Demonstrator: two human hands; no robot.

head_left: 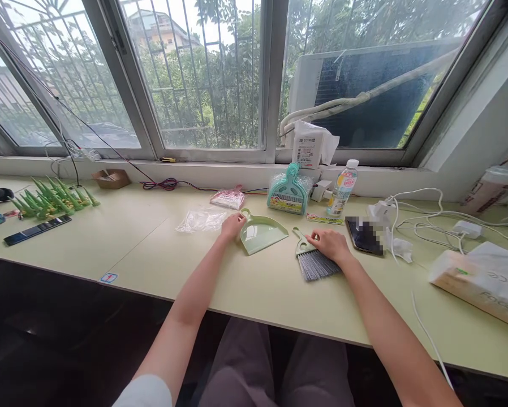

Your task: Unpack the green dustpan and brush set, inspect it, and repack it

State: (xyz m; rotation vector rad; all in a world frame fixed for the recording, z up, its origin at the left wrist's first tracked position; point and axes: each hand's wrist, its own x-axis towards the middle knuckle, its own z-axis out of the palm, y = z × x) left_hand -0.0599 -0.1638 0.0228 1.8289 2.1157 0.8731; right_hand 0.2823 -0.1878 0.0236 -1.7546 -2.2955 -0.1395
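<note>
A small pale green dustpan point(262, 233) lies flat on the light green table point(143, 249). My left hand point(232, 225) rests at its left edge by the handle, fingers curled onto the rim. To the right lies a small brush point(314, 261) with a green handle and grey bristles. My right hand point(330, 244) lies on top of the brush, fingers closed over its back. An empty clear plastic bag point(199, 220) sits just left of my left hand.
Behind stand a packed teal dustpan set point(288, 193), a pink packet point(228, 198), a drink bottle point(342, 187) and a white packet point(308, 146). A phone point(364, 234), white cables point(432, 217) and a tissue pack point(483, 280) lie right. Green clips point(52, 198) and a dark strip point(37, 229) lie left.
</note>
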